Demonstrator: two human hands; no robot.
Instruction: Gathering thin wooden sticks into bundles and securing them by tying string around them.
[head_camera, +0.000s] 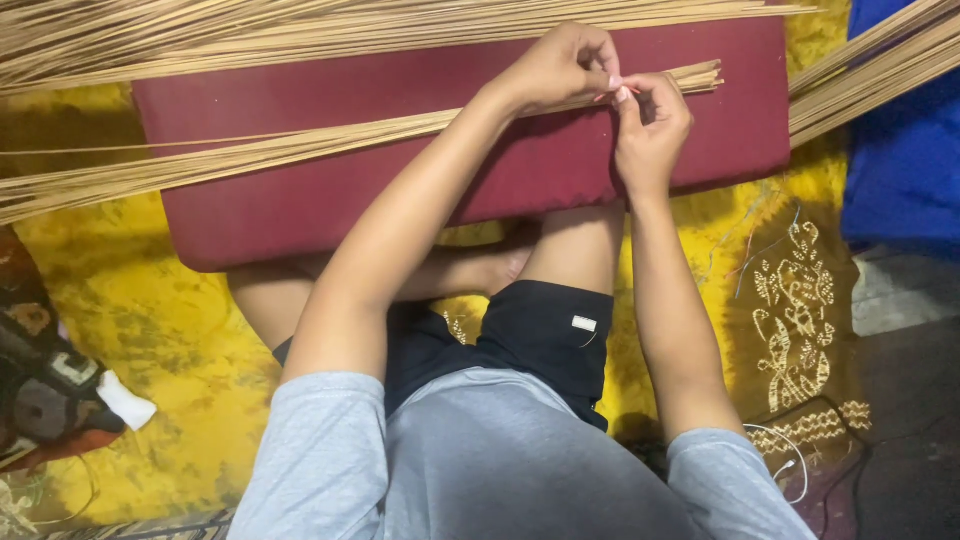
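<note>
Grey-sleeved arms, both hands at thin, pale straw-coloured sticks, bundled.

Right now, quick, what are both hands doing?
Left hand: closed, fingers pinched on the bundle of thin sticks near its end.
Right hand: closed, fingertips pinching at the same spot; what exactly it grips cannot be told.

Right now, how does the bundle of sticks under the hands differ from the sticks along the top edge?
The bundle of sticks lies across the red cushion with both hands at its right end; the top sticks lie untouched beyond the cushion. The bundle is gathered tight near the left hand and right hand; the top sticks spread looser. Both are thin, pale tan and long.
</note>
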